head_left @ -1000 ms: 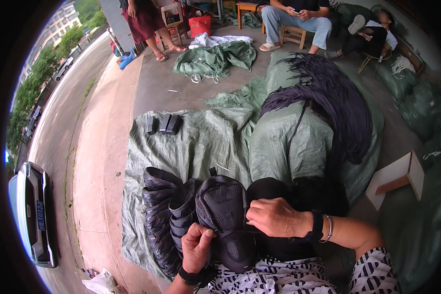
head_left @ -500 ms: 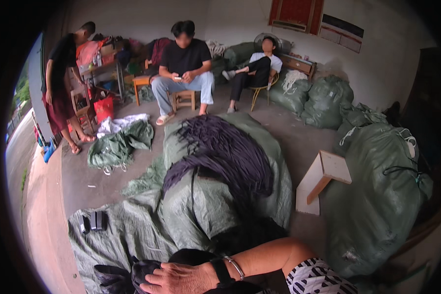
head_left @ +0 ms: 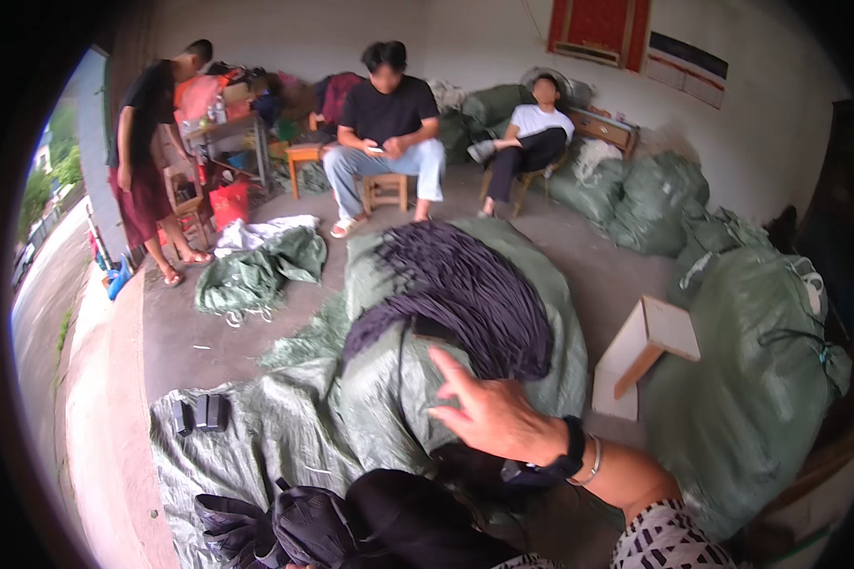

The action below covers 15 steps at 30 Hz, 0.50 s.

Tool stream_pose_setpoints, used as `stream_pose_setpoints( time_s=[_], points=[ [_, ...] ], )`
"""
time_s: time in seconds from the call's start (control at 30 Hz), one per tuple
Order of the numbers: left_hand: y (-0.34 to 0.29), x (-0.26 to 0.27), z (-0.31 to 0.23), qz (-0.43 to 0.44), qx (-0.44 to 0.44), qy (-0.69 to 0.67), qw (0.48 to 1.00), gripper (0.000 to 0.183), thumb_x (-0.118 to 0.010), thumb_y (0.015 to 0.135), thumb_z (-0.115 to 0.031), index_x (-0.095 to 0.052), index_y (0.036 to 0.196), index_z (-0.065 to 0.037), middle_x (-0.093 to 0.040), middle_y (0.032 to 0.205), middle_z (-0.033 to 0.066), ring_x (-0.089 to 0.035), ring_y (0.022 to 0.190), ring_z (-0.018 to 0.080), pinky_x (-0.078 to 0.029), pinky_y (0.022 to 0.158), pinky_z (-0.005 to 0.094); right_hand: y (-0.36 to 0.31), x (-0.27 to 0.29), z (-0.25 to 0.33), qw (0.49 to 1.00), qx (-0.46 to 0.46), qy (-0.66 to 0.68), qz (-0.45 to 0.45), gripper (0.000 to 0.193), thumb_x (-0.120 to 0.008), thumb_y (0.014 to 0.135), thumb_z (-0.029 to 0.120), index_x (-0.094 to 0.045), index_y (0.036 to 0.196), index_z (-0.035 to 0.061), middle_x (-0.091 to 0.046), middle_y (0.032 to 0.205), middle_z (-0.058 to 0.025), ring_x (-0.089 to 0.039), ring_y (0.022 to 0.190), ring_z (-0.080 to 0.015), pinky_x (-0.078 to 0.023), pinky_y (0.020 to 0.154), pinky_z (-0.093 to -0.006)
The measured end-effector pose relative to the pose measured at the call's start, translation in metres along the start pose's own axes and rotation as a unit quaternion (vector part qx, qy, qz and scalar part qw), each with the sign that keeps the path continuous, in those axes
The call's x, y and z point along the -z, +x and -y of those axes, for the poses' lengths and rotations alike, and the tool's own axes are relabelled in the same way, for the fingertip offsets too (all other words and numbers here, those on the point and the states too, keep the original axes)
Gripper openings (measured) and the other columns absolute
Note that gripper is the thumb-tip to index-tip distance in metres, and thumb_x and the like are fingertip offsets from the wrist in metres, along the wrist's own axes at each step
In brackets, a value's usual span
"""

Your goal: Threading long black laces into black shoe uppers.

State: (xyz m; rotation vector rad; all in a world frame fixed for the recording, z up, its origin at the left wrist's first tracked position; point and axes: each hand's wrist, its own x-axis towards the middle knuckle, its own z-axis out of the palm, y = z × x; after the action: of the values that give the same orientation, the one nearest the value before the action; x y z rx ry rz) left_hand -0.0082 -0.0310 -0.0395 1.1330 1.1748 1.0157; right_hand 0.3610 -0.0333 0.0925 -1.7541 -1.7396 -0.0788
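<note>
My right hand is raised over the green woven sack, its index finger stretched forward and the thumb apart, with nothing in it. A dark watch and a bangle are on that wrist. Just beyond the fingers, a big heap of dark purple cord-like strips spills over the spread green sacking. Close to me a gathered bundle of dark strips lies on the sheet, beside my black-clad leg. My left hand cannot be made out.
Small dark blocks lie on the sheet at left. An angled wooden stand and a bulging green sack are at right. Two people sit at the back; another stands at left by a wooden chair. A crumpled green sack lies on the floor.
My right hand has lifted off the dark bundle and moved forward and right, fingers now extended. The view has shifted, so the scene appears further right.
</note>
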Motion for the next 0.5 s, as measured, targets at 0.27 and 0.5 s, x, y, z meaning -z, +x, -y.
stream_pose_setpoints(
  time_s=[0.27, 0.5],
  points=[
    [0.006, 0.001, -0.002, 0.014, 0.009, 0.013, 1.000, 0.022, -0.058, 0.093, -0.022, -0.055, 0.074, -0.012, -0.050, 0.061, -0.0074, -0.040, 0.051, 0.0017, -0.029, 0.047, 0.0186, 0.030, 0.024, 0.033, 0.996, 0.072, -0.003, 0.051, 0.061, -0.065, 0.084, 0.020, -0.038, 0.137, 0.0063, -0.056, 0.058, -0.0104, -0.059, 0.051, -0.0292, -0.046, 0.047, -0.0392],
    [0.006, -0.010, -0.006, 0.022, 0.016, 0.022, 0.999, 0.023, -0.056, 0.093, -0.020, -0.055, 0.072, -0.012, -0.049, 0.062, -0.0081, -0.038, 0.052, 0.0014, -0.028, 0.048, 0.0193, -0.010, -0.007, 0.041, 0.924, 0.197, 0.091, 0.316, 0.028, -0.067, 0.080, 0.017, -0.053, 0.098, 0.0023, -0.059, 0.064, -0.0154, -0.063, 0.065, -0.0361, -0.050, 0.056, -0.0457]
  ],
)
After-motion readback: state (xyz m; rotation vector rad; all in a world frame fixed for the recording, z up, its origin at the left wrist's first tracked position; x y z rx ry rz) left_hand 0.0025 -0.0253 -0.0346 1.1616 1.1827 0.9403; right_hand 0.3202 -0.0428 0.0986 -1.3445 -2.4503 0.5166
